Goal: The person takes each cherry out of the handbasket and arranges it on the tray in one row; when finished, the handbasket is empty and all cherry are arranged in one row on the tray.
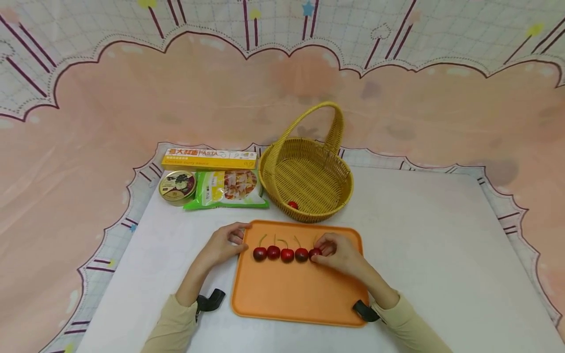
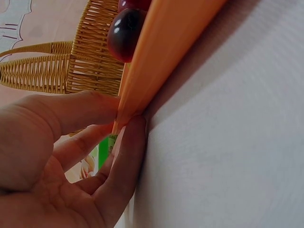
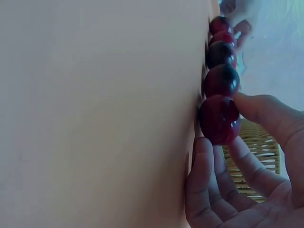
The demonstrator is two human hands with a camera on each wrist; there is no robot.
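Note:
Several dark red cherries (image 1: 287, 255) with stems stand in a row across an orange tray (image 1: 295, 294). My right hand (image 1: 340, 255) is at the right end of the row and pinches the last cherry (image 3: 219, 121) between thumb and fingers. That cherry sits close against its neighbour (image 3: 222, 80); its stem is partly hidden by the hand in the head view. At the tray's left edge, my left hand (image 1: 222, 245) holds the rim, with the thumb and fingertips on either side of it in the left wrist view.
Behind the tray stands a yellow wicker basket (image 1: 344, 189) with a tall handle and a red cherry (image 1: 293, 205) inside. Left of it are a pasta box (image 1: 209, 159), a green-edged food packet (image 1: 231, 189) and a round tin (image 1: 177, 186). All rest on a white table (image 1: 441, 245).

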